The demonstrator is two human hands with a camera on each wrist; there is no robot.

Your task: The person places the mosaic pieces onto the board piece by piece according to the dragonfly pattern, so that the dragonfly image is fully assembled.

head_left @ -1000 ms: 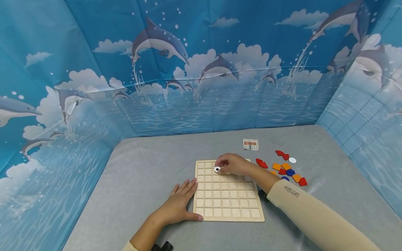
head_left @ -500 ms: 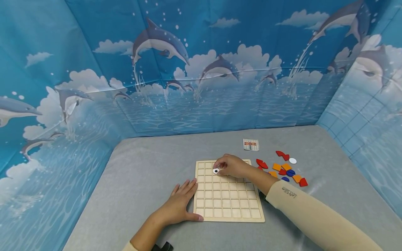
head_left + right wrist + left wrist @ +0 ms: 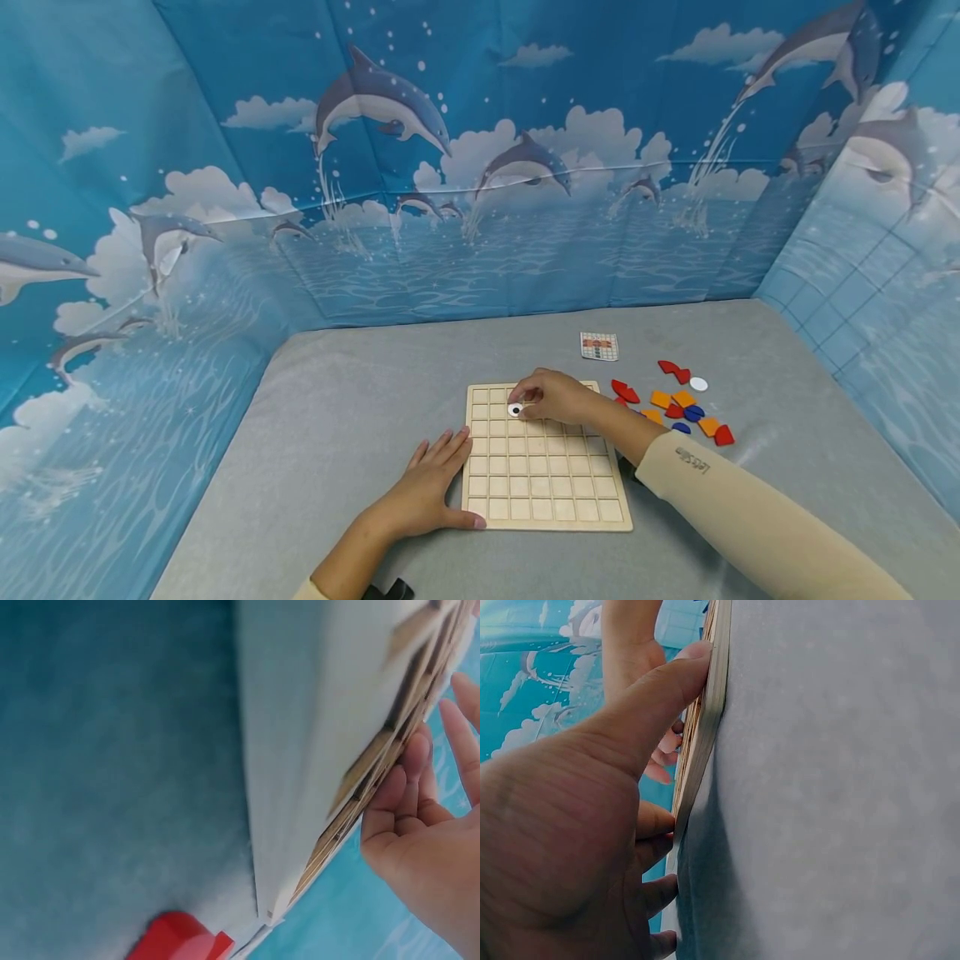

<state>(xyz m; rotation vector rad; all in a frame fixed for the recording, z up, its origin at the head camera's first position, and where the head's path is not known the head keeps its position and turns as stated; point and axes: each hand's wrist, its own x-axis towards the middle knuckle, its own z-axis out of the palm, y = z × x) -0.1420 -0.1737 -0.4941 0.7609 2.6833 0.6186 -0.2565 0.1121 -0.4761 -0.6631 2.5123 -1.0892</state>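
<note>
A wooden grid board (image 3: 550, 486) with square cells lies on the grey table. My left hand (image 3: 429, 490) rests along its left edge with fingers spread, the thumb at the near corner. The left wrist view shows this hand (image 3: 570, 825) touching the board's side (image 3: 714, 697). Over the upper left part of the grid, my right hand (image 3: 553, 395) pinches a small white disc with a black dot (image 3: 515, 410), low at the cells. Whether the disc sits flat in a cell I cannot tell. In the right wrist view, the right hand's fingertips (image 3: 394, 787) are at the board's surface.
Right of the board lie loose pieces: red ones (image 3: 625, 391), orange squares (image 3: 661, 398), blue half-rounds (image 3: 693, 413) and a white disc (image 3: 699, 383). A small printed pattern card (image 3: 599, 346) lies behind the board. A dolphin-print curtain (image 3: 480, 250) borders the table.
My right hand has moved slightly left and nearer with the white disc, then stayed in place over the last half second. The left hand has not moved.
</note>
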